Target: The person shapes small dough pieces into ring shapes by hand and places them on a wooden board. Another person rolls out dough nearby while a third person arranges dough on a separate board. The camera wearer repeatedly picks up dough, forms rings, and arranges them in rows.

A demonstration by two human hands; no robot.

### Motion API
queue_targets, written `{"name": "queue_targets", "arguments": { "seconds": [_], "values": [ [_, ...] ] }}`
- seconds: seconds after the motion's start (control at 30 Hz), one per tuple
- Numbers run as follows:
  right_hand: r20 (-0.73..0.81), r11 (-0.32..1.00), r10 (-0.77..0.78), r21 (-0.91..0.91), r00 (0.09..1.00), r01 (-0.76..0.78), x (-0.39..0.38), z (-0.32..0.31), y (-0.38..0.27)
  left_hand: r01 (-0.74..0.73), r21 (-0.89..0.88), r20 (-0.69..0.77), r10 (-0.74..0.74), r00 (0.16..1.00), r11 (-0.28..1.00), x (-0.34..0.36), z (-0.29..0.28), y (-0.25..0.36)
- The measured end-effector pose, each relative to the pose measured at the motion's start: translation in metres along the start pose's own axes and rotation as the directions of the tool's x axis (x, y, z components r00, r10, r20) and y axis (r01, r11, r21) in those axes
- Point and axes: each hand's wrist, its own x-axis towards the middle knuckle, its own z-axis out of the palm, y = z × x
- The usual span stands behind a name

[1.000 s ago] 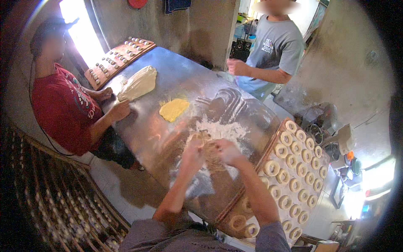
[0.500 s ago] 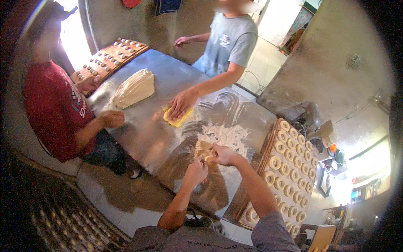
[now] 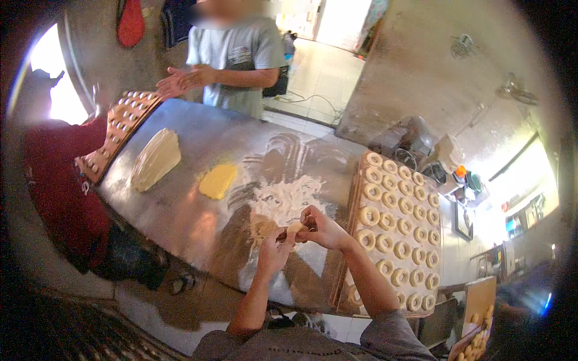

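Over the floury part of the table, my left hand (image 3: pixel 275 251) and my right hand (image 3: pixel 323 230) are close together. Both are closed on a small piece of pale dough (image 3: pixel 295 228), pinched between their fingertips. Just left of the dough, a tan lump that looks like dough (image 3: pixel 262 227) rests on the table, partly hidden by my left hand. White flour (image 3: pixel 286 197) is scattered right beyond my hands. To my right stands a board (image 3: pixel 341 265) bearing rows of several pale dough rings (image 3: pixel 385 242).
The metal table (image 3: pixel 198 135) also bears a flat yellow slab (image 3: pixel 218 182) and a large pale dough mass (image 3: pixel 158 160). A board with small dough balls (image 3: pixel 125 123) lies at far left. One person (image 3: pixel 235 60) stands across, another in red (image 3: pixel 63 180) at left.
My view has turned right. My hands have shifted and now pinch a smaller dough piece. The person across has lifted a hand off the yellow slab and brought both hands together.
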Motion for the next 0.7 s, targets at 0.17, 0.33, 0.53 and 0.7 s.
{"name": "queue_targets", "arguments": {
  "seconds": [0.17, 0.33, 0.53, 0.7],
  "values": [
    [-0.309, 0.962, -0.238, -0.206, 0.921, 0.18, -0.037, -0.028, -0.004, -0.047, -0.263, 0.066, 0.066, 0.996, 0.964, 0.01, 0.038, 0.043],
    [-0.548, 0.913, -0.408, -0.24, 0.73, 0.33, -0.042, -0.053, 0.041, -0.263, 0.107, -0.097, 0.273, 0.957, 0.959, 0.031, 0.105, 0.067],
    [-0.338, 0.734, -0.171, 0.583, 0.925, 0.349, -0.107, -0.146, 0.042, -0.357, -0.499, -0.039, 0.391, 0.92, 0.789, 0.051, 0.192, 0.091],
    [-0.656, 0.96, -0.237, -0.045, 0.717, 0.276, -0.147, -0.197, 0.036, -0.21, -0.657, 0.137, 0.389, 0.911, 0.724, 0.07, 0.272, 0.141]
  ]
}}
